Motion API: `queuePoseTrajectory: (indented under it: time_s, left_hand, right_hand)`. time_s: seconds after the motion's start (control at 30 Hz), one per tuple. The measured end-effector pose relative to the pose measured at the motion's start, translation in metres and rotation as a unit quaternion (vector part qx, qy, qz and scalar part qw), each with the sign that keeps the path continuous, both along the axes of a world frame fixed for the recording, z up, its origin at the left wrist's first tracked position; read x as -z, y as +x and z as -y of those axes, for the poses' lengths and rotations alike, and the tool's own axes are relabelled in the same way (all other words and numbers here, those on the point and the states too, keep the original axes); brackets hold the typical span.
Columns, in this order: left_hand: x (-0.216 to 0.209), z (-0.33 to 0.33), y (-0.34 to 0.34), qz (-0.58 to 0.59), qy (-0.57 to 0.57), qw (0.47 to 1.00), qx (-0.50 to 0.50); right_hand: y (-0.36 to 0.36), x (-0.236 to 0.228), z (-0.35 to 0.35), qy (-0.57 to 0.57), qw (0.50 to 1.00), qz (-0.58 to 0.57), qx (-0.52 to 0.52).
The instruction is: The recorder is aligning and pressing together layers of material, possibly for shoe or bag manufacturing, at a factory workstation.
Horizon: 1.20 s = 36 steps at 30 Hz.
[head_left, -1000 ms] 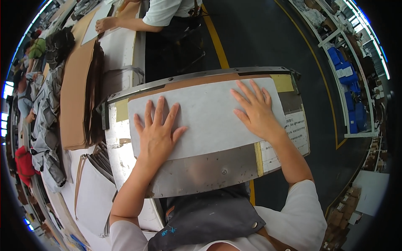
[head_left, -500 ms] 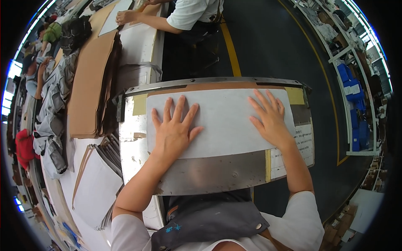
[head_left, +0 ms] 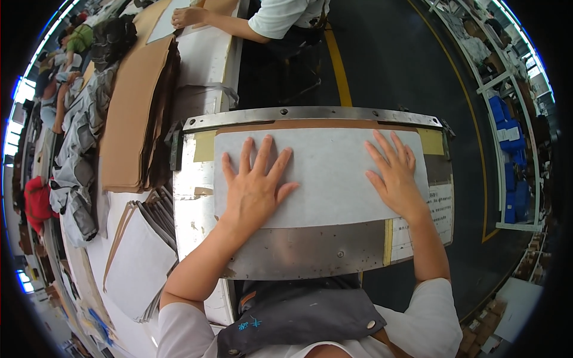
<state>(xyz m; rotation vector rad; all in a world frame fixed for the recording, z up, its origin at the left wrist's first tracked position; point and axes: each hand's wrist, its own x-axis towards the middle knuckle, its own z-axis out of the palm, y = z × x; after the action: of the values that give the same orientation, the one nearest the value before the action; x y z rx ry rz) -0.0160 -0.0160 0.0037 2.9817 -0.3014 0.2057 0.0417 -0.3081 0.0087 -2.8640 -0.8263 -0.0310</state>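
A white rectangular sheet (head_left: 328, 179) lies flat on a worn metal work plate (head_left: 310, 253) in front of me. Along its far edge shows a thin brown strip (head_left: 316, 124), close to a riveted metal bar (head_left: 325, 113). My left hand (head_left: 253, 185) rests palm down on the sheet's left part, fingers spread. On the right part, my right hand (head_left: 397, 179) also lies flat with its fingers apart. Neither hand grips anything. Yellow tape patches (head_left: 204, 147) sit at the plate's far corners, and a printed paper (head_left: 440, 209) is fixed at its right.
To the left, a table holds a stack of brown boards (head_left: 134, 113) and a fanned stack of white-faced pieces (head_left: 140, 256). Grey cloth (head_left: 77, 161) lies beyond them. Ahead, a co-worker's hand (head_left: 190, 17) is over the table. Blue bins (head_left: 510, 134) fill a rack at right.
The whole view has shifted slightly, so the plate and sheet appear a little further right. Both hands stay flat on the sheet in nearly the same places.
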Motion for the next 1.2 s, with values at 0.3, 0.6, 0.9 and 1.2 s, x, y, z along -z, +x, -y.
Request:
queuePoseTrajectory:
  time_s: [0.3, 0.6, 0.9, 1.2]
  left_hand:
    - [-0.0008, -0.0003, -0.0001, -0.023, 0.003, 1.0, -0.005]
    - [0.0002, -0.0008, -0.0004, -0.02, 0.015, 1.0, -0.006]
    - [-0.0021, 0.0005, -0.0031, 0.024, 0.0, 1.0, 0.005]
    - [0.0003, -0.0005, -0.0008, 0.016, -0.011, 1.0, 0.008]
  right_hand:
    - [-0.0002, 0.0024, 0.0004, 0.0, 1.0, -0.005, -0.002]
    - [-0.0008, 0.0055, 0.0009, 0.015, 1.0, 0.02, -0.017]
    - [-0.0011, 0.0033, 0.0002, 0.032, 0.998, 0.044, -0.015]
    - [0.0045, -0.001, 0.0005, 0.042, 0.998, 0.038, -0.032]
